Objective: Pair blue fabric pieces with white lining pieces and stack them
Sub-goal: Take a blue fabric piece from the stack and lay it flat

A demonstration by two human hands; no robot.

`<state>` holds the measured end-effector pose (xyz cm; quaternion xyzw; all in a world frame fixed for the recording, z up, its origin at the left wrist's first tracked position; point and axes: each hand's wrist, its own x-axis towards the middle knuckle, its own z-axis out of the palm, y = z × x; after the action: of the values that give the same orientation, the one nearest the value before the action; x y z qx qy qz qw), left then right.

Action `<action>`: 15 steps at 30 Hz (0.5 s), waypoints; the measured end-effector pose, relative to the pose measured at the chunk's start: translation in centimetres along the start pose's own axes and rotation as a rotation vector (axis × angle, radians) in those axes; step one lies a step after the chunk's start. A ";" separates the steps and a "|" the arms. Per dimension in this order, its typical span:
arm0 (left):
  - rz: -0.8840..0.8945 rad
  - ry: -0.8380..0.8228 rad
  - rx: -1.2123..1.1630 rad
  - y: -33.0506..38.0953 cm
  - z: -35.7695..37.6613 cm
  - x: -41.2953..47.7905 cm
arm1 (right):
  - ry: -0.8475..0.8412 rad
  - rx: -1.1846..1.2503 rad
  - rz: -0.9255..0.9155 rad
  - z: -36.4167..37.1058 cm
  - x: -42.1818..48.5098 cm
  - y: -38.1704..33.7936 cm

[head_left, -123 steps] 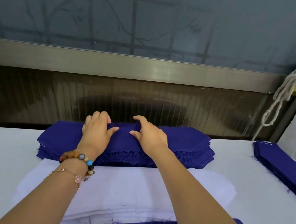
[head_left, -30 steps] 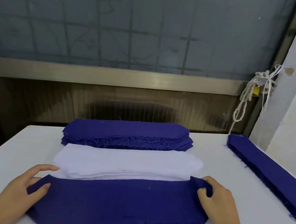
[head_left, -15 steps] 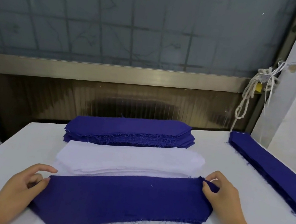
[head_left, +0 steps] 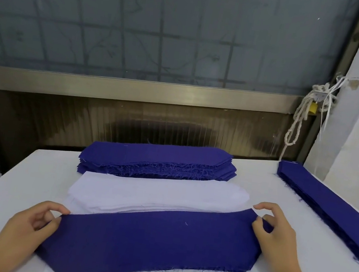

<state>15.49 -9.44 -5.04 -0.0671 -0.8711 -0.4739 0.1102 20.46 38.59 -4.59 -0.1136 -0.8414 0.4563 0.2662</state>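
Note:
A long blue fabric piece (head_left: 149, 240) lies across the near side of the white table, with a sliver of white showing under its lower left edge. My left hand (head_left: 29, 230) pinches its left end between thumb and fingers. At the right end, my right hand (head_left: 275, 234) pinches the upper corner. Just behind lies a stack of white lining pieces (head_left: 156, 193). Further back sits a thick stack of blue pieces (head_left: 158, 159) with frayed edges.
A second long stack of blue fabric (head_left: 330, 209) runs along the table's right edge. The white table (head_left: 15, 181) ends at a dark panel below a window. A white cord (head_left: 302, 117) hangs at the right window frame, beside a white wall.
About four seconds ago both hands pressed on the far blue stack. Since then they came to the near blue piece, and in the last second both lifted its upper corners slightly.

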 end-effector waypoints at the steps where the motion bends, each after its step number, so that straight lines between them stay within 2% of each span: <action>1: -0.006 -0.005 0.002 0.0 0.0 0.0 | -0.009 -0.011 0.010 0.0 0.0 0.0; 6: 0.005 0.011 0.047 0.3 0.1 -0.1 | -0.129 -0.208 -0.004 0.1 -0.2 0.0; 15: 0.082 0.026 0.006 0.2 0.3 0.1 | -0.067 -0.212 0.034 0.0 -0.2 0.0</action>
<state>15.41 -9.07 -5.01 -0.0964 -0.8676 -0.4670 0.1414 20.65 38.50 -4.66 -0.1403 -0.8913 0.3728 0.2166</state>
